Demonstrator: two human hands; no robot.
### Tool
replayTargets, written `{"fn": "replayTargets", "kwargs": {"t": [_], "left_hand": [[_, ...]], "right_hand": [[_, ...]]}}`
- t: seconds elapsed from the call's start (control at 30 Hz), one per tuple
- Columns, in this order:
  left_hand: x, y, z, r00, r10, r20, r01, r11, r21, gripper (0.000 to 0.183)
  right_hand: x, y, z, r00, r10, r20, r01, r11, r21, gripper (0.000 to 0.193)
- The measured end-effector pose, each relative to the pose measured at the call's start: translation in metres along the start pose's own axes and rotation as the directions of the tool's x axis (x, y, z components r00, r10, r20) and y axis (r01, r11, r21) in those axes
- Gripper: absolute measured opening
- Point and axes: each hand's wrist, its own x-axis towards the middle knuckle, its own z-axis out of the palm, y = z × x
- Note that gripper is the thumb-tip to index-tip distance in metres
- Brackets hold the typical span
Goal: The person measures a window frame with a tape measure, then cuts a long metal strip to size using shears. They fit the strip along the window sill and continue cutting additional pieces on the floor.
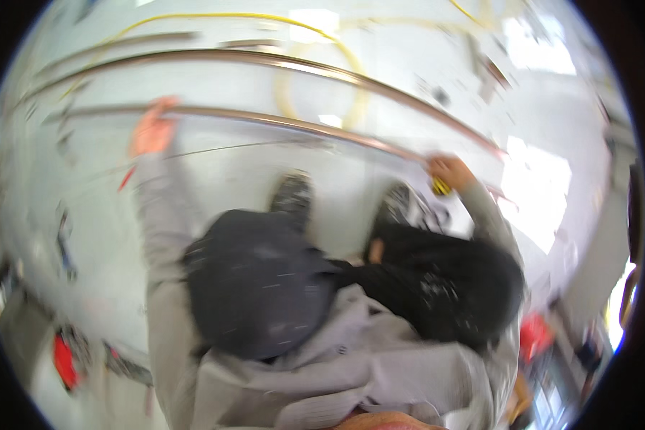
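Metal rail (294, 123), long: crossing my view beyond the shoes (292, 195). Left hand (153, 130): touching the rail; through this blur I cannot tell how far closed. Right hand (450, 170): at the rail's right end, curled round a yellow-and-black tape measure (441, 186), markings unreadable.

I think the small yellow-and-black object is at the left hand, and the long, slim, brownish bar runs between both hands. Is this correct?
No: the head view shows the small yellow-and-black object at the right hand, not the left hand. The long, slim, brownish bar does run between both.
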Motion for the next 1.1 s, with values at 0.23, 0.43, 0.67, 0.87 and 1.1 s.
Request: {"fn": "replayTargets", "kwargs": {"t": [0.23,0.43,0.67,0.87,1.1], "left_hand": [[-0.049,-0.121,0.09,0.968,0.079,0.237,-0.064,0.995,-0.071,0.027],[-0.094,-0.18,0.161,0.999,-0.04,-0.03,0.039,0.999,-0.027,0.028],[-0.082,-0.107,0.121,0.982,0.06,-0.178,-0.05,0.997,0.058,0.03],[-0.048,0.009,0.058,0.924,0.238,-0.298,-0.202,0.968,0.149,0.028],[-0.029,0.119,-0.017,0.808,0.341,-0.481,-0.231,0.934,0.274,0.019]], "right_hand": [[0.021,-0.088,0.019,0.995,-0.078,0.064,0.072,0.993,0.092,0.026],[0.022,-0.163,0.043,0.992,-0.081,0.094,0.067,0.987,0.149,0.027],[0.029,-0.19,0.06,0.953,-0.27,0.135,0.251,0.957,0.143,0.013],[0.014,-0.148,0.024,0.966,-0.097,0.239,0.074,0.992,0.105,0.018],[-0.011,-0.12,-0.016,0.906,0.312,0.287,-0.346,0.935,0.075,0.026]]}}
